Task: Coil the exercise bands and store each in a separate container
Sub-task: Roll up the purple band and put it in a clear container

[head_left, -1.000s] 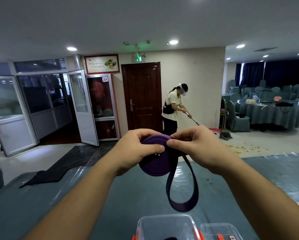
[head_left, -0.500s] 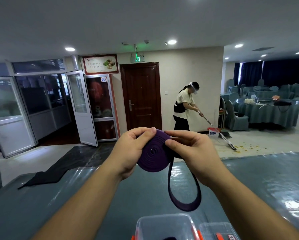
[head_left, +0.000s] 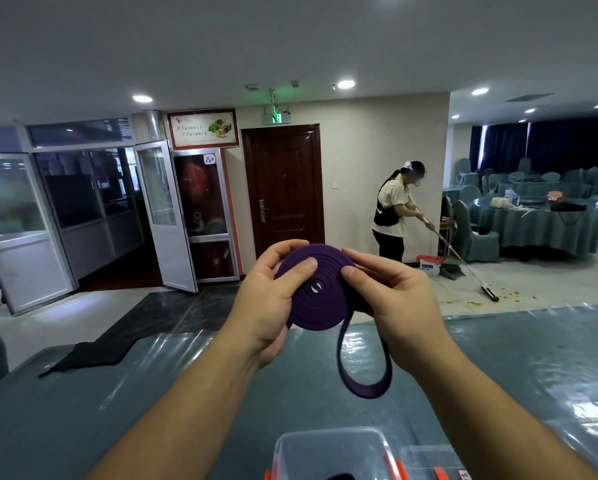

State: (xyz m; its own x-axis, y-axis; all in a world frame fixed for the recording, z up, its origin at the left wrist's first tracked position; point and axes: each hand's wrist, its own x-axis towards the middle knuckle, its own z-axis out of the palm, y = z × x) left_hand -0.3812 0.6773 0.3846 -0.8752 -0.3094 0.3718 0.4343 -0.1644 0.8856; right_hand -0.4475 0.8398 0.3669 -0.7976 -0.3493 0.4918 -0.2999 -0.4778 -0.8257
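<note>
Both forearms are reaching forward over the table [head_left: 83, 403], holding the band [head_left: 316, 289] in the air above it. The left hand [head_left: 270, 306] is cupping the coil from the left, thumb pressing flat on its face and fingers curling round behind its upper edge. The right hand [head_left: 391, 299] is pinching the coil's right edge, thumb on the face and fingers behind. A loose loop of band is hanging below the coil, clear of the table. Two clear boxes [head_left: 328, 452] are standing at the near edge. Compared with half a second ago, the coil is now facing the camera more squarely, the left thumb is lying farther across its face, and the hanging loop is looking shorter. In the background a sweeper [head_left: 394, 213] is standing farther right.
</note>
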